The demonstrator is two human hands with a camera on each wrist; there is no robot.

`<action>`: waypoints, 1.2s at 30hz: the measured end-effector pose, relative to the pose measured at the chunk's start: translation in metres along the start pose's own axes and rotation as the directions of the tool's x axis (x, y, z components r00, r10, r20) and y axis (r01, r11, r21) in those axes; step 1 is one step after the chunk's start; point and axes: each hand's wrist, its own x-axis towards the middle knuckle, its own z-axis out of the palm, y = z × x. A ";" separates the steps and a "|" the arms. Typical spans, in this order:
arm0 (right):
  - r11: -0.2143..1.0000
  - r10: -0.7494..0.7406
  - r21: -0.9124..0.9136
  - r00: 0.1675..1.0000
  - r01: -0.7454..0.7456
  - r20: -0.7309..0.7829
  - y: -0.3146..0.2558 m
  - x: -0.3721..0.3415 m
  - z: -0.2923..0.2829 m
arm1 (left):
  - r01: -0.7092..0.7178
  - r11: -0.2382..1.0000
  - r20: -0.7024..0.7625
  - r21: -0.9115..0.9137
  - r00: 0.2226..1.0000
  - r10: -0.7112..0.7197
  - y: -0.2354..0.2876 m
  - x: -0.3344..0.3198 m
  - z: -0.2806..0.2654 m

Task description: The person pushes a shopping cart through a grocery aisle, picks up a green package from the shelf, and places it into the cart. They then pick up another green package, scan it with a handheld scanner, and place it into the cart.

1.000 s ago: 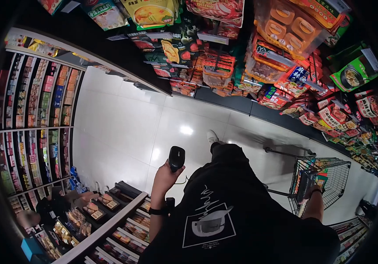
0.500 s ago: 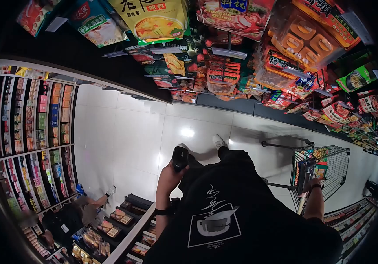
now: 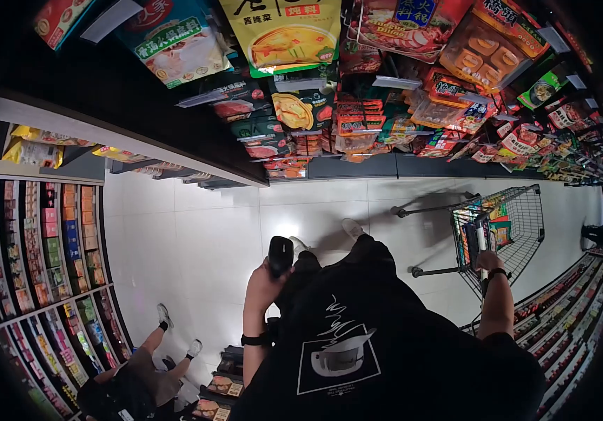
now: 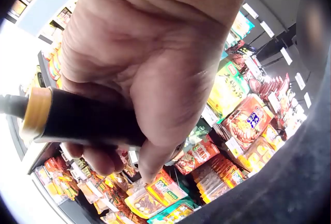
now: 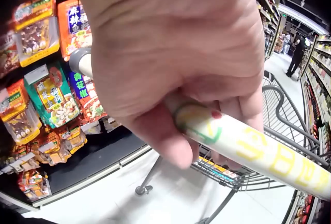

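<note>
My left hand [image 3: 262, 289] grips a black handheld barcode scanner [image 3: 280, 254], its rounded head pointing away from my body. In the left wrist view, the fingers and thumb wrap round the dark handle [image 4: 85, 118], which has a tan ring and a cable end at its bottom. With my right hand [image 3: 487, 262] I hold the push bar [image 5: 264, 149] of a wire shopping cart [image 3: 539, 221]; the bar is white with yellow characters. The thumb and fingers curl about it. Colourful packets [image 3: 501, 230] lie inside the cart's basket.
Hanging hotpot seasoning packets [image 3: 291, 35] fill the rack ahead, with price tags jutting out. Shelves of boxed goods [image 3: 52, 238] line the left side, more shelves [image 3: 568, 319] the lower right. A passer-by [image 3: 122, 386] is at the lower left. Pale tiled floor [image 3: 196, 231] lies between.
The cart and my right hand have shifted upward in the head view, still together. Seasoning packets appear larger and lower. My second shoe has come into sight, and the passer-by has moved rightward.
</note>
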 end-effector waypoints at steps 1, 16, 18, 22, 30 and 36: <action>0.993 0.068 0.098 0.997 -0.071 0.029 -0.011 0.003 0.002 | -0.009 1.000 -0.020 -0.020 1.000 0.009 -0.011 -0.001 -0.009; 0.653 0.748 0.137 0.662 -0.745 0.037 -0.218 -0.067 -0.192 | 0.098 0.992 -0.088 -0.080 0.991 -0.105 -0.073 0.007 -0.104; 0.849 0.525 0.099 0.810 -0.519 -0.259 -0.230 -0.071 -0.219 | 0.114 0.987 -0.123 -0.112 0.984 -0.128 -0.070 0.011 -0.101; 0.947 0.263 0.301 0.815 -0.114 -0.516 -0.268 -0.017 -0.310 | -0.009 0.994 -0.190 -0.113 0.982 -0.012 -0.060 0.026 -0.089; 0.747 0.278 0.633 0.772 0.201 -0.572 -0.323 0.255 -0.382 | 0.010 1.000 -0.159 -0.015 0.987 -0.012 0.011 0.028 -0.084; 0.558 0.360 0.823 0.861 0.110 -0.359 -0.335 0.311 -0.405 | 0.115 0.991 -0.233 -0.063 0.964 -0.126 0.006 0.000 -0.060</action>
